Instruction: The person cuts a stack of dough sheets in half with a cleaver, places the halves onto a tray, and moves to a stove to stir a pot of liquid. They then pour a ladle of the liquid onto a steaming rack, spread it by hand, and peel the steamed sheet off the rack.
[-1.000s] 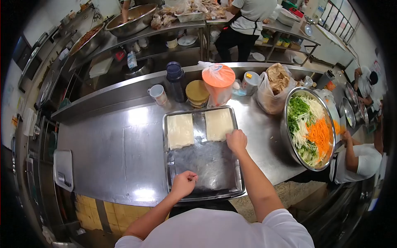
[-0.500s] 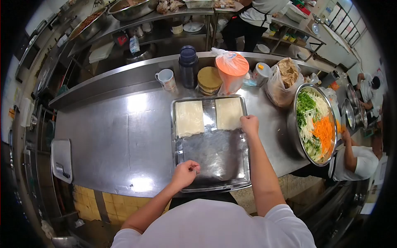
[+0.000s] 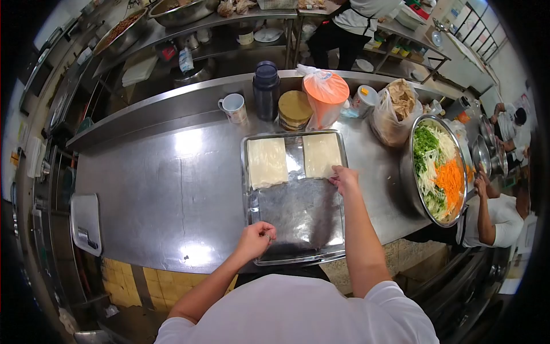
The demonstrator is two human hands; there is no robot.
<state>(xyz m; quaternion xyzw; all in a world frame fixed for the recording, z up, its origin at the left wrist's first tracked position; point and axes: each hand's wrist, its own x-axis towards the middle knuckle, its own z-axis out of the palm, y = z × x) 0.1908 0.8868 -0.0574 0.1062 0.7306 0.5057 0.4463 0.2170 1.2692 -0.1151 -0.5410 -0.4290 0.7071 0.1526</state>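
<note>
A shallow metal tray (image 3: 298, 221) lies on the steel table in front of me. Two pale rectangular dough sheets rest side by side in its far half: the left dough sheet (image 3: 267, 163) and the right dough sheet (image 3: 322, 155). My right hand (image 3: 346, 180) is at the near right corner of the right sheet, thumb and fingers closed about that corner, which they partly hide. Over the tray's near left edge, my left hand (image 3: 256, 239) is closed with its fingers curled together; whatever they hold, if anything, cannot be made out.
Along the table's back stand a mug (image 3: 233, 108), a dark bottle (image 3: 266, 92), a round tub (image 3: 294, 109), a bagged orange container (image 3: 326, 97) and a plastic bag (image 3: 395, 117). A large bowl of shredded vegetables (image 3: 436, 172) is at right, near a co-worker (image 3: 495, 221). A small tray (image 3: 86, 212) lies far left.
My right hand has dropped slightly toward me at the sheet's corner, its fingers a little less tightly curled. My left hand has barely moved. The view has shifted slightly.
</note>
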